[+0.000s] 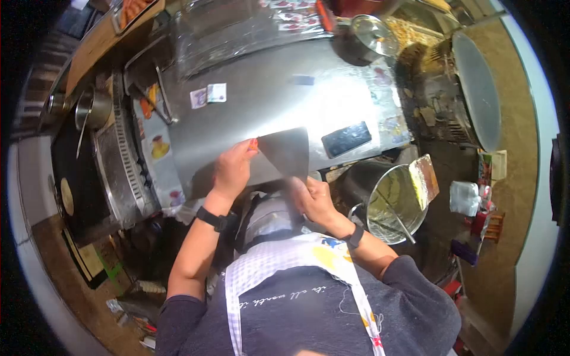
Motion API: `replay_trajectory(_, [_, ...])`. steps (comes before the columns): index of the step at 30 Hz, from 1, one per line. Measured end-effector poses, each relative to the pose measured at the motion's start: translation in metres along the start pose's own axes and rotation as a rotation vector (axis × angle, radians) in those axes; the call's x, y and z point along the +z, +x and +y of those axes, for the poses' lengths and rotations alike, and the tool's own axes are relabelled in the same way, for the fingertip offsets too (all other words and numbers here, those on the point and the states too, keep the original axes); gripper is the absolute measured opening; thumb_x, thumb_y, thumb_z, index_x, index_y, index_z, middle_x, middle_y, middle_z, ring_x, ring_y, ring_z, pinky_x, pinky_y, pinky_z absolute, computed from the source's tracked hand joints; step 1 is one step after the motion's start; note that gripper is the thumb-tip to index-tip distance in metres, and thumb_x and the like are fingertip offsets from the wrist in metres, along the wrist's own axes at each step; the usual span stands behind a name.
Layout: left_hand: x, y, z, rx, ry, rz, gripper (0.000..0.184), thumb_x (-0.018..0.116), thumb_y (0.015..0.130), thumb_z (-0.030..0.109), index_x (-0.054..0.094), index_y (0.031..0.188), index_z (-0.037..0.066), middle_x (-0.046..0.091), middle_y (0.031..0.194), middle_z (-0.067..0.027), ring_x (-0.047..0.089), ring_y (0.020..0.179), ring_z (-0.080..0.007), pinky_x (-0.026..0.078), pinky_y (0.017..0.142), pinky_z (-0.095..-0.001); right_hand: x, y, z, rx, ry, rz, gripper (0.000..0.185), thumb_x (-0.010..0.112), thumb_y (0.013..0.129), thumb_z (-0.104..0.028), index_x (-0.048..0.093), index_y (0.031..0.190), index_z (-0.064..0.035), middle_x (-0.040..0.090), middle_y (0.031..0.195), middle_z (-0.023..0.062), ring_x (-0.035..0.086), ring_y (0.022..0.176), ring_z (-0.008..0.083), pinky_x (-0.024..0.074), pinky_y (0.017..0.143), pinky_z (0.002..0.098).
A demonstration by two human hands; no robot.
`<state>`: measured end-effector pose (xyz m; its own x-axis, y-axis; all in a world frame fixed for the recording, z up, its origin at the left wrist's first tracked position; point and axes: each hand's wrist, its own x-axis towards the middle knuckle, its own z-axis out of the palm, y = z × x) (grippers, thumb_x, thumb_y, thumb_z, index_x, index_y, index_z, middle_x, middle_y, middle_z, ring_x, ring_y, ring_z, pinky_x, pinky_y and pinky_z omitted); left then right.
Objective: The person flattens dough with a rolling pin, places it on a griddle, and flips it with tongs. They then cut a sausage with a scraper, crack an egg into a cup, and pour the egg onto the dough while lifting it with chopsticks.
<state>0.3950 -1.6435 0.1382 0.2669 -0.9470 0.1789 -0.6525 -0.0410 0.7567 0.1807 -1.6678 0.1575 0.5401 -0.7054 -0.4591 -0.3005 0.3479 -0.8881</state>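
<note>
A dark, flat, wedge-shaped sheet [288,149] is held up over the front edge of the metal table [237,124]. My left hand [236,168] pinches its left corner, where a small orange-red spot shows at the fingertips. At the lower right end of the sheet, my right hand [314,200] is closed, its fingers partly blurred. A black phone [347,140] lies on the table to the right of the sheet. Two small printed papers [217,92] lie farther back on the left.
A large metal pot [396,204] with a stick in it stands at the right, near a lidded pot [373,37] at the back. On the left are a dark griddle [80,178] and a small pot [93,107]. A round lid [477,92] stands far right.
</note>
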Motion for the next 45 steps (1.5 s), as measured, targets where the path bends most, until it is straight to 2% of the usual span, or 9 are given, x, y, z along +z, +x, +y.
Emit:
replay_trajectory(11, [0.016, 0.067, 0.040, 0.072, 0.117, -0.106, 0.016, 0.055, 0.084, 0.010, 0.061, 0.096, 0.003, 0.063, 0.083, -0.0146, 0.060, 0.076, -0.0327, 0.047, 0.063, -0.0366, -0.046, 0.023, -0.019, 0.062, 0.250, 0.054, 0.030, 0.048, 0.093, -0.027, 0.065, 0.099, -0.0034, 0.045, 0.054, -0.0032, 0.039, 0.045, 0.0044, 0.0315, 0.040, 0.0211])
replay_trajectory(16, [0.014, 0.083, 0.060, 0.160, 0.208, -0.104, 0.012, 0.055, 0.081, 0.004, 0.061, 0.091, 0.005, 0.065, 0.084, -0.0112, 0.062, 0.076, -0.0296, 0.050, 0.064, -0.0360, -0.071, 0.039, -0.024, 0.543, 0.698, -0.412, 0.039, 0.049, 0.091, -0.034, 0.061, 0.072, -0.0022, 0.039, 0.051, -0.0048, 0.033, 0.041, 0.0060, 0.0262, 0.040, 0.0218])
replay_trajectory(20, [0.012, 0.078, 0.069, 0.066, 0.240, -0.107, 0.020, 0.057, 0.080, 0.006, 0.061, 0.099, 0.005, 0.062, 0.082, -0.0154, 0.058, 0.074, -0.0342, 0.046, 0.062, -0.0384, -0.065, 0.041, -0.030, 0.534, 0.821, -0.499, 0.040, 0.050, 0.091, -0.033, 0.044, 0.059, -0.0108, 0.036, 0.049, -0.0050, 0.031, 0.039, 0.0063, 0.0245, 0.038, 0.0216])
replay_trajectory(25, [0.014, 0.066, 0.065, -0.023, 0.235, -0.073, 0.018, 0.057, 0.080, 0.007, 0.062, 0.097, 0.006, 0.062, 0.083, -0.0155, 0.059, 0.075, -0.0341, 0.047, 0.063, -0.0382, -0.048, 0.037, -0.037, 0.415, 0.705, -0.265, 0.038, 0.051, 0.092, -0.032, 0.040, 0.060, -0.0133, 0.034, 0.049, -0.0051, 0.030, 0.037, 0.0068, 0.0233, 0.036, 0.0225])
replay_trajectory(27, [0.016, 0.046, 0.043, 0.148, 0.267, -0.238, 0.013, 0.055, 0.082, 0.010, 0.064, 0.091, 0.006, 0.063, 0.084, -0.0147, 0.061, 0.077, -0.0324, 0.049, 0.068, -0.0370, -0.055, 0.050, -0.038, 0.369, 0.897, -0.051, 0.042, 0.048, 0.093, -0.036, 0.036, 0.059, -0.0145, 0.034, 0.049, -0.0054, 0.030, 0.037, 0.0073, 0.0238, 0.035, 0.0227])
replay_trajectory(29, [0.029, -0.014, 0.038, -0.106, 0.210, -0.593, 0.015, 0.053, 0.084, 0.011, 0.066, 0.089, 0.007, 0.065, 0.090, -0.0131, 0.062, 0.082, -0.0308, 0.050, 0.072, -0.0367, -0.091, 0.098, -0.026, 0.170, 1.255, 0.262, 0.045, 0.044, 0.094, -0.040, 0.030, 0.058, -0.0168, 0.029, 0.048, -0.0060, 0.027, 0.038, 0.0072, 0.0235, 0.036, 0.0237])
replay_trajectory(31, [0.014, -0.005, 0.010, -0.076, 0.216, -0.316, 0.025, 0.050, 0.089, 0.014, 0.063, 0.109, 0.007, 0.065, 0.101, -0.0149, 0.064, 0.084, -0.0221, 0.050, 0.070, -0.0320, -0.102, 0.109, -0.025, 0.117, 1.033, 0.243, 0.044, 0.048, 0.092, -0.036, 0.031, 0.057, -0.0166, 0.028, 0.049, -0.0062, 0.027, 0.039, 0.0066, 0.0240, 0.038, 0.0233])
replay_trajectory(34, [0.007, 0.048, 0.004, -0.570, -0.071, -0.379, 0.035, 0.047, 0.091, 0.010, 0.050, 0.126, 0.008, 0.063, 0.103, -0.0094, 0.059, 0.080, -0.0133, 0.047, 0.070, -0.0247, -0.127, 0.137, 0.002, 0.188, 0.532, 0.469, 0.036, 0.057, 0.086, -0.031, 0.050, 0.060, -0.0080, 0.042, 0.048, -0.0033, 0.036, 0.040, 0.0063, 0.0279, 0.038, 0.0231])
replay_trajectory(45, [0.156, 0.138, 0.025, -0.792, -1.098, -0.478, 0.042, 0.052, 0.091, 0.018, 0.043, 0.129, 0.003, 0.051, 0.125, -0.0080, 0.049, 0.111, -0.0150, 0.040, 0.089, -0.0289, -0.125, 0.148, -0.015, -0.114, -0.298, 0.298, 0.031, 0.071, 0.073, -0.027, 0.064, 0.088, -0.0012, 0.063, 0.069, 0.0155, 0.064, 0.067, 0.0234, 0.0488, 0.063, 0.0365])
